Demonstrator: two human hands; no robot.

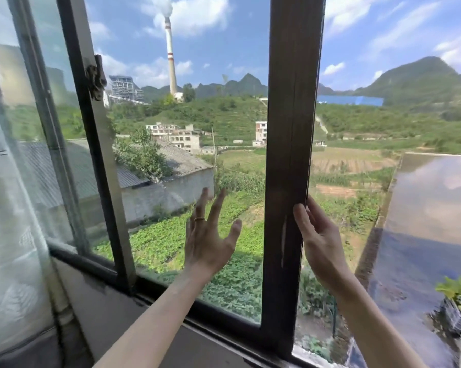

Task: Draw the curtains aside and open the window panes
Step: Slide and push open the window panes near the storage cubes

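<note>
Fingers (301, 221) of right hand (321, 240) grip pane (290, 128) edge, centre-right; left hand (208, 240) spread, empty, mid-gap. Curtain (8, 208) bunched far left. Step: sliding pane. Next: likely firm sideways pull along track.

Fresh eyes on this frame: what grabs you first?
The dark sash upright right of centre stands out, with the right hand gripping its edge low down. Just left of it the left hand is spread open and touches nothing, a ring on one finger. Outside, at top centre, a tall red-banded chimney smokes, and a sheer curtain hangs at far left.
</note>
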